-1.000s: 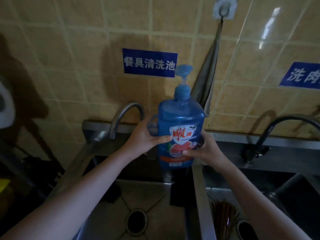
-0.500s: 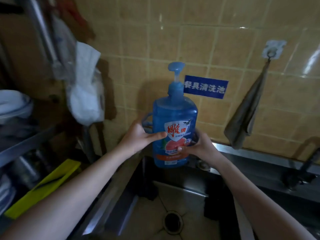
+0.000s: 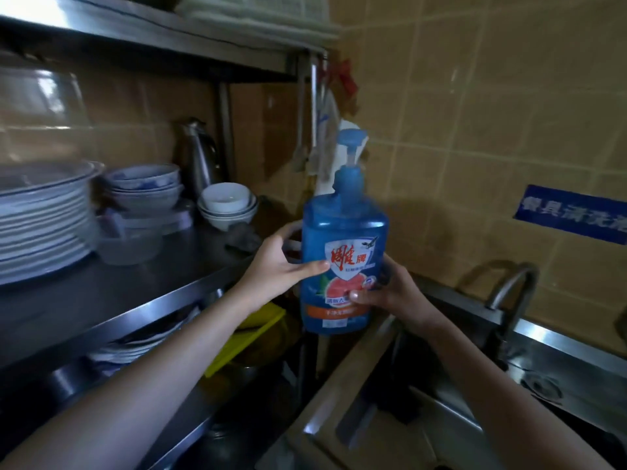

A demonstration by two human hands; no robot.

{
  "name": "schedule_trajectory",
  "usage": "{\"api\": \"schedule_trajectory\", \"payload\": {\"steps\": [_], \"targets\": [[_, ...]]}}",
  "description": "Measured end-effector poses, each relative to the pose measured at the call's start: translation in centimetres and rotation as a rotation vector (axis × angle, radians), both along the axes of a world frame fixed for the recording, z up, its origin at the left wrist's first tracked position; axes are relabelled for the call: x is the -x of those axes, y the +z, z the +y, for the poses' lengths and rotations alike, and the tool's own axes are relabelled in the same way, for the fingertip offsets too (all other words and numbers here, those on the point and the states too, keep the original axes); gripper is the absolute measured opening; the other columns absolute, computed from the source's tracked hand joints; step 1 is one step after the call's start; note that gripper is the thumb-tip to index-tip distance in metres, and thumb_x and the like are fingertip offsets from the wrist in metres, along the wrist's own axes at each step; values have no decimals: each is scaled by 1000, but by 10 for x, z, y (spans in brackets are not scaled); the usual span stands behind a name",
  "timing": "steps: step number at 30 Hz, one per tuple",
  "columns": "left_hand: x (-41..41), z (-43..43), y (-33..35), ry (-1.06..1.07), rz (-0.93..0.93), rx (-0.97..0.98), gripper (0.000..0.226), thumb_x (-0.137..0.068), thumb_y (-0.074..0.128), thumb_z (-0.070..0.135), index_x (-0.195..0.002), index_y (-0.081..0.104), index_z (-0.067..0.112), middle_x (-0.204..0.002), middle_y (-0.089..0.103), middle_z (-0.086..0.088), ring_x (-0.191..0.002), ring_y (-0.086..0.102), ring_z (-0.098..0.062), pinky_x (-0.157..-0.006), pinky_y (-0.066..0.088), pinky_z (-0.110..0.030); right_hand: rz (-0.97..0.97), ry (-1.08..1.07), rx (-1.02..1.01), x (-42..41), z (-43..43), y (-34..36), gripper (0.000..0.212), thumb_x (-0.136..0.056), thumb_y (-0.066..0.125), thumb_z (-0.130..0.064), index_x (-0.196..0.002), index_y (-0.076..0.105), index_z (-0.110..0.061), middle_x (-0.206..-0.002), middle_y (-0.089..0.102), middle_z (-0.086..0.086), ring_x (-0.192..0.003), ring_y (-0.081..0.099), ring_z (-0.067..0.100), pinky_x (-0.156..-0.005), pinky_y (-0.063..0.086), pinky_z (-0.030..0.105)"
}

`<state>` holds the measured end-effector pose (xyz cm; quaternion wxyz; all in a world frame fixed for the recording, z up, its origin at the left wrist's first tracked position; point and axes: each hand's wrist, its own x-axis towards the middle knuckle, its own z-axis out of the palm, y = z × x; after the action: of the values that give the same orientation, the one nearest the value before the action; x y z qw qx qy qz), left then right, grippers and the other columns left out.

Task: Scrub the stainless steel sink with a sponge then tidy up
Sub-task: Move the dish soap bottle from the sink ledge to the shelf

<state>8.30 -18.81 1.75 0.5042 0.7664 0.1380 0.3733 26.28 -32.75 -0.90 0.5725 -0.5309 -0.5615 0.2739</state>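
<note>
- Dish-soap bottle [image 3: 344,262]: blue, with a pump top and a red-and-white label. It is held upright in the air between the steel rack [image 3: 101,293] and the sink [image 3: 563,351], above the sink's left corner, and rests on neither.
- Left hand [image 3: 274,266]: its grip is closed round the bottle's left side near the handle, with the thumb laid across the label.
- Right hand [image 3: 390,293]: its grip is lower on the bottle's right side. The thumb presses the bottom of the label and the fingers are hidden behind the bottle.
- Step in hand, by my judgement: tidying up. The soap looks bound for the rack's middle shelf.
- The next move calls for a bare patch on that shelf, beside the stacked plates [image 3: 40,215] and white bowls [image 3: 227,205]. The bottle should stay upright and the pump should pass under the upper shelf.
- No sponge is in view.
- The sink basin is dark and cut off at the lower edge, so I cannot tell whether it is scrubbed clean.
- The faucet [image 3: 512,286] shows in part, and the blue wall sign [image 3: 570,212] is too blurred to read.
- The bottle's fill level is hard to make out.
</note>
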Motion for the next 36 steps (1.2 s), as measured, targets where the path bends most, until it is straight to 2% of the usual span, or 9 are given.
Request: {"api": "schedule_trajectory", "payload": {"steps": [5,8,13,17,23,24,28,32,36], "targets": [[56,31,0,105,-12,-23,63,-67,82,22,-122,53,21,-106,69,3,-96,65,-6,-72,51,-16,28,118,-8,49,46,3,63,-70,72,1,-127,46,-1,-119,63,17,-109,63,32,-90,54,39],[85,46,2,169,-9,-41,53,-67,82,20,-109,54,37,-101,69,19,-96,63,2,-73,49,-11,24,155,-2,72,75,4,64,-71,71,8,-129,46,-1,-121,62,19,-110,62,32,-92,53,41],[123,72,1,282,0,-15,59,-56,81,40,-108,53,39,-99,68,13,-92,64,-1,-72,51,-16,55,212,24,101,121,4,67,-69,75,2,-129,49,-10,-121,65,10,-110,64,25,-88,54,33],[137,96,-1,338,-16,-1,62,-55,82,39,-110,53,38,-101,69,9,-93,66,-7,-72,53,-21,56,260,30,111,160,3,68,-67,77,3,-127,50,-13,-119,67,8,-109,65,23,-84,54,29],[137,140,-1,426,21,-25,58,-55,82,43,-106,54,37,-96,67,29,-91,63,5,-66,49,-9,75,321,33,105,219,3,67,-63,84,-7,-121,55,-22,-118,68,5,-108,65,22,-82,54,25],[135,148,-1,448,34,-21,59,-55,82,45,-106,54,38,-100,67,27,-96,62,3,-71,50,-11,72,334,40,103,229,4,67,-62,86,-11,-120,56,-23,-117,68,5,-107,65,22,-82,54,26],[124,190,-5,526,91,28,87,-53,86,50,-127,49,22,-130,57,-7,-122,50,-26,-97,46,-50,52,361,73,88,275,4,67,-61,86,-14,-120,56,-22,-117,68,4,-109,65,22,-85,54,29],[111,220,-11,627,128,42,101,-55,82,48,-140,36,18,-142,40,-7,-131,37,-19,-102,42,-46,44,369,103,72,317,-2,62,-66,81,0,-121,54,-15,-116,68,6,-109,64,23,-85,55,30],[101,244,-21,632,150,115,110,-54,81,48,-145,29,16,-146,35,-12,-131,42,-26,-100,42,-36,46,410,137,61,348,-12,68,-66,81,-2,-126,51,-11,-120,65,10,-112,62,25,-93,53,40]]}}
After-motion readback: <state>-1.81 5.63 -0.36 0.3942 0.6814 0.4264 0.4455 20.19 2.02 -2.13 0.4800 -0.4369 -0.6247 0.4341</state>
